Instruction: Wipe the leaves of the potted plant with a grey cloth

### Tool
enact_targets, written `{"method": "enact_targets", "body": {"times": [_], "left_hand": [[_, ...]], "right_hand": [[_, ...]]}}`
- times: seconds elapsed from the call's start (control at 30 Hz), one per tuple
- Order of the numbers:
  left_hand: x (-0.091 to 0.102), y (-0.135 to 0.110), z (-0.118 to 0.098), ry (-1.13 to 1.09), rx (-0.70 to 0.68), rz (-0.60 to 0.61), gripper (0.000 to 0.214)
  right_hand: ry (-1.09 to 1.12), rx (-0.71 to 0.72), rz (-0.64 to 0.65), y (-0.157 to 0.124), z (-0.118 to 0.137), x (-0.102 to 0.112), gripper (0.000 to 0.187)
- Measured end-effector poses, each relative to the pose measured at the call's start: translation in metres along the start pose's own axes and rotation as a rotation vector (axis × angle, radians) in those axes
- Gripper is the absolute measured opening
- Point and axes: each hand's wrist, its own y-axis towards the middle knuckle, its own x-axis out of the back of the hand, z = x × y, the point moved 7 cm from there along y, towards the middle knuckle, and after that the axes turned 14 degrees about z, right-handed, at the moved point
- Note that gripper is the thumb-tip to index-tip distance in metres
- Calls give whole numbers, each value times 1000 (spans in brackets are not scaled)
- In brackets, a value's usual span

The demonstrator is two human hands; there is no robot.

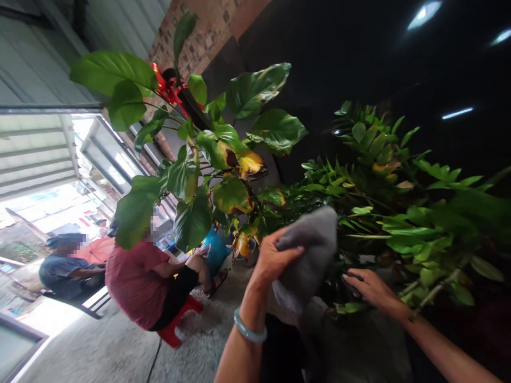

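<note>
My left hand, with a pale bangle at its wrist, grips a grey cloth between thumb and fingers. The cloth hangs in front of the lower leaves. To the right, my right hand reaches in low beside the leafy green plant; its fingers are slightly bent and apart, and I see nothing held in them. Whether its fingertips touch a stem is hard to make out in the shade. Ahead and to the left of the cloth stands a broad-leaved plant with some yellow and brown leaves.
A person in a red shirt sits on a red stool at left. Farther back sits another person in blue. A red ribbon bow hangs behind the leaves. A dark glossy wall rises behind the plants.
</note>
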Motion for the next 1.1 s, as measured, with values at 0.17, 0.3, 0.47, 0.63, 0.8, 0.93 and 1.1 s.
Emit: {"method": "enact_targets", "body": {"times": [0.17,0.3,0.47,0.63,0.8,0.93,1.1], "left_hand": [[26,-13,21,69,0,-342,32],[-26,-43,80,90,322,110,24],[-19,-53,46,-35,269,87,36],[23,-31,16,152,21,-373,41],[-35,-42,82,202,303,71,34],[-46,-54,68,33,296,209,33],[29,-32,3,45,-43,-387,38]], "right_hand": [[26,-12,6,-2,10,3,30],[27,-17,-15,-3,13,4,29],[10,-21,-16,-4,14,2,30],[-3,-35,-22,-3,14,-1,31],[-19,-22,-36,0,6,4,29],[-38,0,-56,1,4,9,27],[-43,2,-33,-3,12,5,35]]}}
